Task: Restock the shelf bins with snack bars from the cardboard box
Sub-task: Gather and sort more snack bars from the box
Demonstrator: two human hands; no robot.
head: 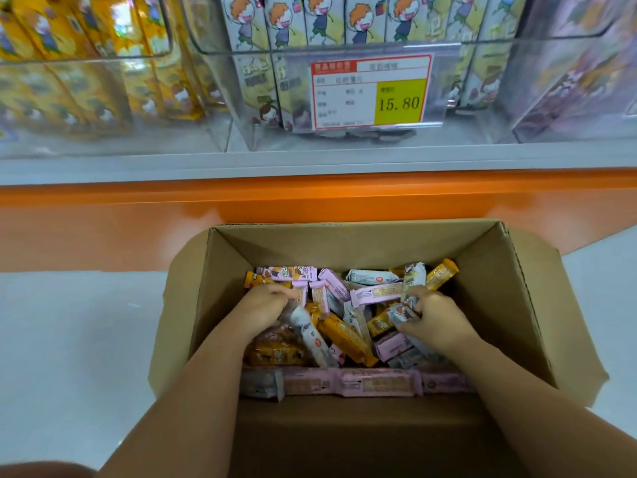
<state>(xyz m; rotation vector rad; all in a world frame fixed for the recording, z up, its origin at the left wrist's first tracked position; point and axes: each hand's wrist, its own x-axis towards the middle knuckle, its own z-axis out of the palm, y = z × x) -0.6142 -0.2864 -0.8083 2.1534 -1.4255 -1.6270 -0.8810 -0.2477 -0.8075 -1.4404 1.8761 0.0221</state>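
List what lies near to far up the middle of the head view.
Near box wall → row of pink bars → loose snack bars → far box wall → orange ledge → grey shelf edge → price tag → clear bin.

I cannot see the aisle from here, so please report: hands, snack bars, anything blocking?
Right hand grips pale bars in cardboard box. Left hand among snack bars, grip unclear. Shelf bins unobstructed.

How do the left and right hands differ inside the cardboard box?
The right hand grips a bunch of pale-wrapped bars; the left hand reaches into the pile, its hold unclear. The left hand sits at the box's left side, the right hand at its right. Both are inside the cardboard box.
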